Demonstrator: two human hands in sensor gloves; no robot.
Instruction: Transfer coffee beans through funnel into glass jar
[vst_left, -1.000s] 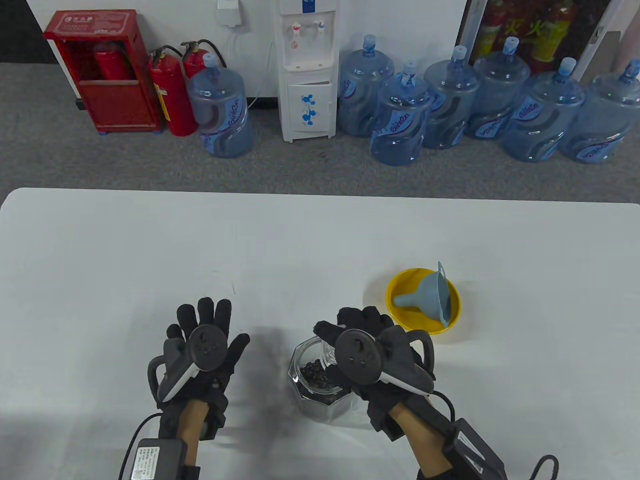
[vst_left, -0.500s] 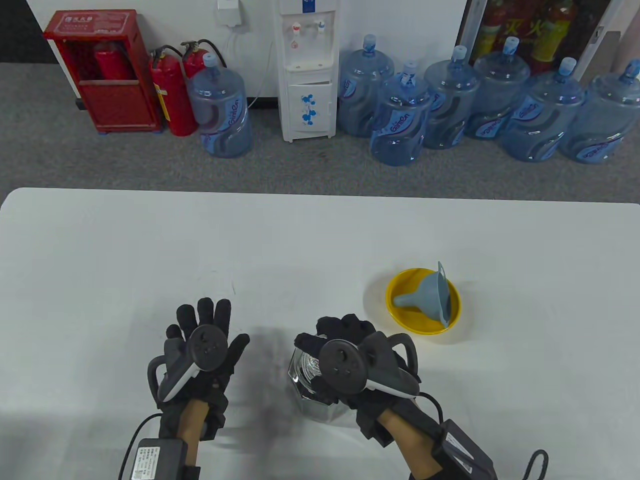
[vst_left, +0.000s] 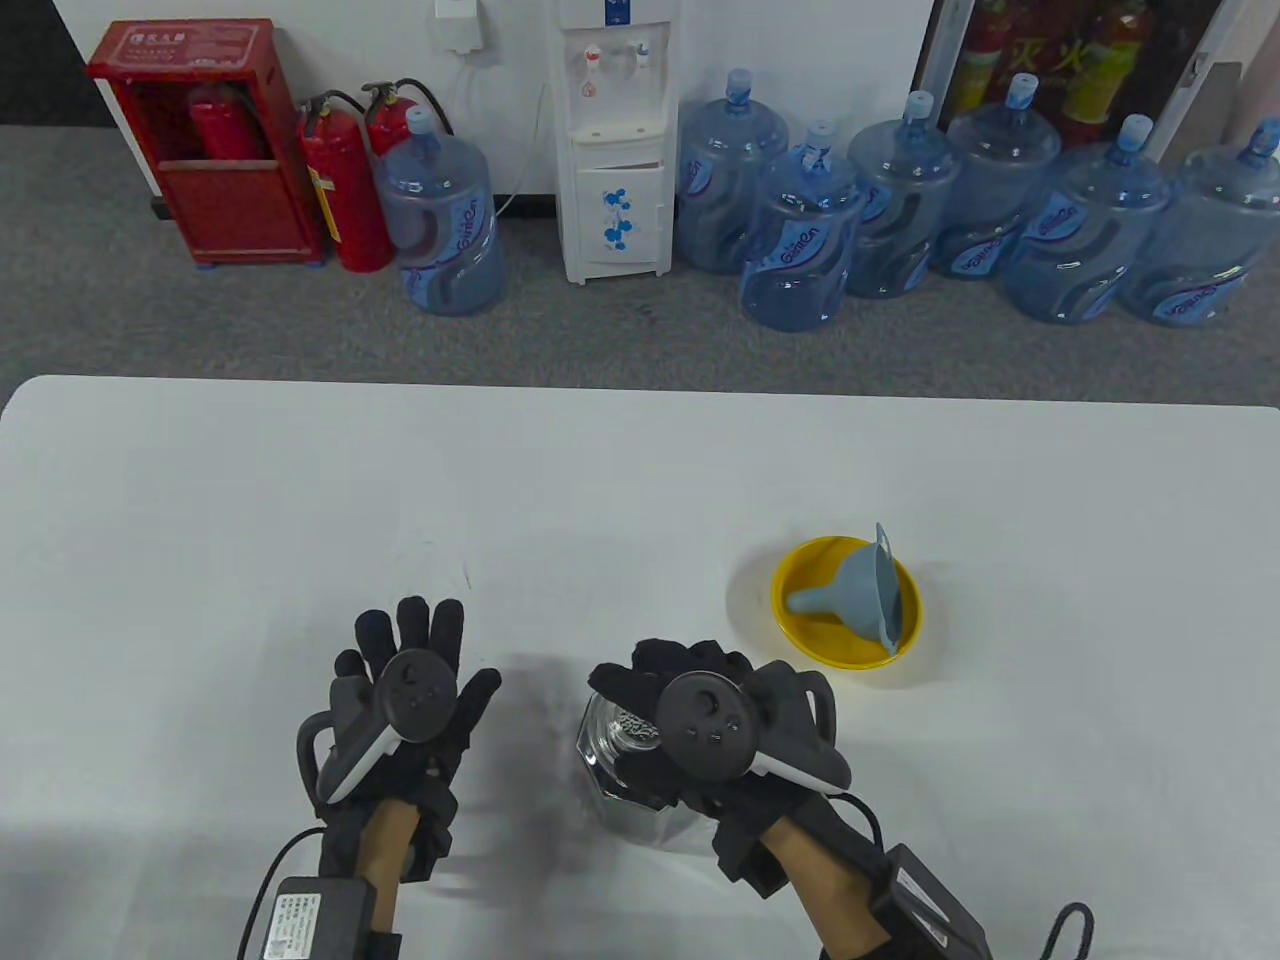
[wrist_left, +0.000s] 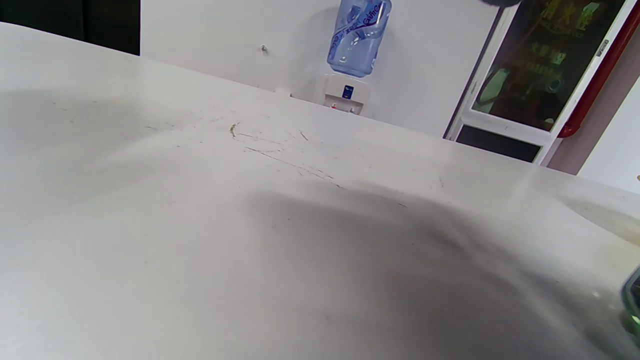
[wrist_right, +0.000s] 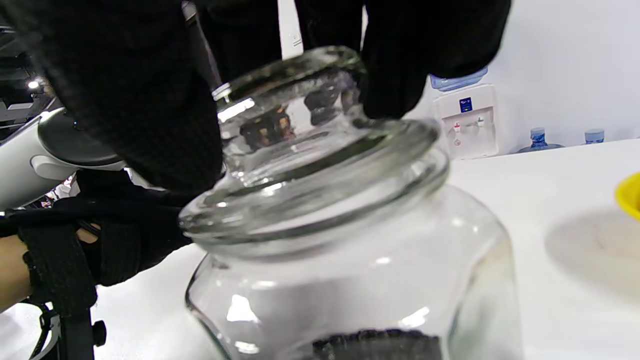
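Note:
A faceted glass jar (vst_left: 625, 805) with dark coffee beans (wrist_right: 375, 345) at its bottom stands near the table's front edge. My right hand (vst_left: 668, 668) grips the knob of the glass lid (vst_left: 628, 727) from above. The lid (wrist_right: 310, 165) sits on the jar's mouth (wrist_right: 350, 280), slightly tilted, with my gloved fingers (wrist_right: 150, 100) around the knob. My left hand (vst_left: 410, 650) lies flat and open on the table to the jar's left, holding nothing. A blue-grey funnel (vst_left: 860, 595) lies on its side in a yellow bowl (vst_left: 800, 630) to the back right of the jar.
The white table (vst_left: 600, 480) stretches wide behind the hands. The left wrist view shows only the table top (wrist_left: 250, 225) and a sliver of the jar (wrist_left: 632, 300). The bowl's rim (wrist_right: 630, 195) shows in the right wrist view. Water bottles stand on the floor beyond.
My right hand has moved left with the lid and now covers the jar's mouth, where the beans showed before. My left hand has not moved.

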